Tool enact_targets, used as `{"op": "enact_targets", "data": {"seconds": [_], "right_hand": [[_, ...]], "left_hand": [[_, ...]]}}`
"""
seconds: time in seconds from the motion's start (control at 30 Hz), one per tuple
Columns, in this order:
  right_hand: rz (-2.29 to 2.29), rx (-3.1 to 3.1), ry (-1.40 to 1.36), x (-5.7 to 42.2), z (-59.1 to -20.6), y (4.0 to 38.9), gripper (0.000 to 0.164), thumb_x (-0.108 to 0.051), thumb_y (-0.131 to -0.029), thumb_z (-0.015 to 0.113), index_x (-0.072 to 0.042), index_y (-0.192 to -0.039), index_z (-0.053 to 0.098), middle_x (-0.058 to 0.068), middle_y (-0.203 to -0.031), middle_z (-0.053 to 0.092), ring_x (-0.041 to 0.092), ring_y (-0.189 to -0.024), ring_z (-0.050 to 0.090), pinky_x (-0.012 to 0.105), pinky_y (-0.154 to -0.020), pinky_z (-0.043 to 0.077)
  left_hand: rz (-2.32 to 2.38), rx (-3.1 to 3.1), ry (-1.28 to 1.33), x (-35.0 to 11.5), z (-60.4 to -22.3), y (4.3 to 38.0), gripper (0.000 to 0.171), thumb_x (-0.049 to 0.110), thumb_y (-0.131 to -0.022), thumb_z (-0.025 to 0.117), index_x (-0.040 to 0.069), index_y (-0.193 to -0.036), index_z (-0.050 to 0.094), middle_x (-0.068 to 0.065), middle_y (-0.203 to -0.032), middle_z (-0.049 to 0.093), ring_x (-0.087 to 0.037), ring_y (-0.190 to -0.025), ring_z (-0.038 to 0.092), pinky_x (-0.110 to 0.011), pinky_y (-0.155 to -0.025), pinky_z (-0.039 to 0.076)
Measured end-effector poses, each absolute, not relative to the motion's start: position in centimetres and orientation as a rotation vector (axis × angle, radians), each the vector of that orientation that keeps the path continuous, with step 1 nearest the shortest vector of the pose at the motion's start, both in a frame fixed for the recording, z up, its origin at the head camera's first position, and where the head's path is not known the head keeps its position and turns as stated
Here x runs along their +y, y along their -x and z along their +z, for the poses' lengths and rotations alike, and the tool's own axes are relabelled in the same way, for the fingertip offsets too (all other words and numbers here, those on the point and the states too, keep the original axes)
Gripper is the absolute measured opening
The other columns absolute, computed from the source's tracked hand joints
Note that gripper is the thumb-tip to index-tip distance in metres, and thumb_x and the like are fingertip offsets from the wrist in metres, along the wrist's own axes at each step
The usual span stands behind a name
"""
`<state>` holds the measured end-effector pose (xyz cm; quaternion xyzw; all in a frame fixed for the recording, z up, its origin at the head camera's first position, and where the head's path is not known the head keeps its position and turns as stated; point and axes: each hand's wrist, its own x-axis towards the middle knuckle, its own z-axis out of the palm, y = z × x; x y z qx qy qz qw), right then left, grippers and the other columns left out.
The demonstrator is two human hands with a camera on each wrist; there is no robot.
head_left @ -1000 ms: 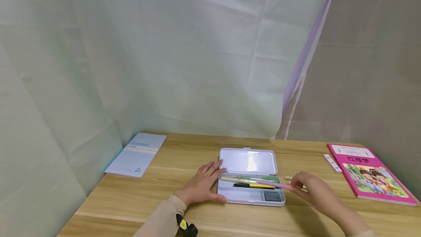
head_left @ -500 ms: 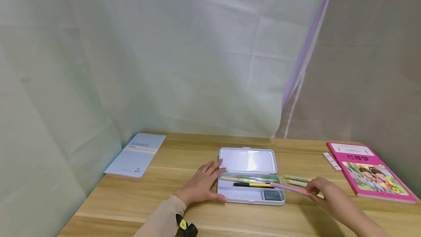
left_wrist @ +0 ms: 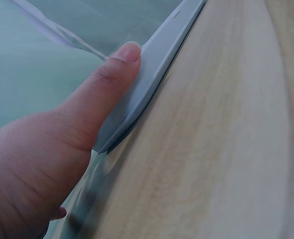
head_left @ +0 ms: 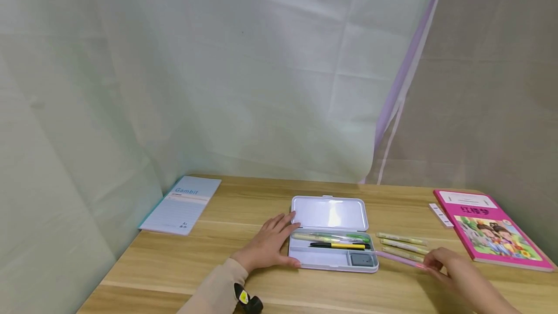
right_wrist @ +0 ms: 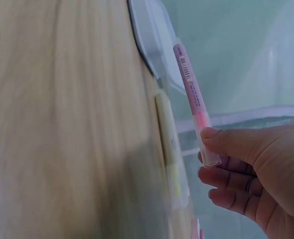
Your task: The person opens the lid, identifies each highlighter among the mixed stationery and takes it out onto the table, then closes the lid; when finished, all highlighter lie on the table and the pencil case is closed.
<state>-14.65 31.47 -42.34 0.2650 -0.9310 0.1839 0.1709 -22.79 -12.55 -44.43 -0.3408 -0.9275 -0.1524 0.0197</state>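
Observation:
My right hand pinches a pink highlighter by its capped end between thumb and fingers. The highlighter is raised above the table, its far tip pointing toward the white pencil case. That case lies with its lid folded back; inside are a green pen, a pale yellow highlighter, a black-and-yellow pen and a dark grey eraser. Fingers spread, my left hand rests against the case's left end. In the left wrist view its thumb lies along the case's edge.
Between the case and my right hand lie a few yellowish highlighters side by side. A pink book and a small white strip are at the right. At the far left lies a Gambit notebook. Pale curtains hang behind the table.
My right hand has drawn the pink highlighter to the right and nearer, from over the pencil case to beside it. More of the highlighters on the table now show. The left hand stays put.

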Motion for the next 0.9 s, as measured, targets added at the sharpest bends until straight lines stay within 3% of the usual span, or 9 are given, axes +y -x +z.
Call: {"op": "enact_targets", "data": {"seconds": [0.37,0.67,0.9], "right_hand": [[0.571,-2.883,-0.424,32.4,-42.5,13.4,0.010,-0.017,-0.085,0.072,-0.019,-0.086,0.062,-0.017,-0.076,0.054,-0.011,-0.070,0.042,0.019,-0.059,0.044],[0.449,-2.775,-0.550,33.3,-43.5,13.9,0.022,-0.001,-0.073,0.077,-0.016,-0.082,0.063,-0.020,-0.076,0.054,-0.013,-0.069,0.041,0.019,-0.055,0.045],[0.362,-2.820,-0.497,33.5,-43.6,14.0,0.021,-0.005,-0.072,0.079,-0.018,-0.078,0.063,-0.018,-0.072,0.052,-0.011,-0.066,0.037,0.018,-0.055,0.044]], "left_hand": [[-0.484,-2.892,1.046,-12.6,-44.3,22.8,0.094,0.066,-0.073,0.069,0.019,-0.148,0.037,-0.006,-0.162,0.018,-0.039,-0.145,0.024,-0.058,-0.115,0.026],[-0.454,-2.909,1.033,-12.6,-44.6,22.8,0.095,0.069,-0.072,0.067,0.021,-0.148,0.036,-0.004,-0.163,0.016,-0.036,-0.146,0.023,-0.055,-0.117,0.026],[-0.469,-2.911,1.035,-12.6,-44.7,22.8,0.095,0.070,-0.073,0.066,0.021,-0.149,0.035,-0.004,-0.163,0.016,-0.036,-0.147,0.022,-0.054,-0.117,0.024]]}}
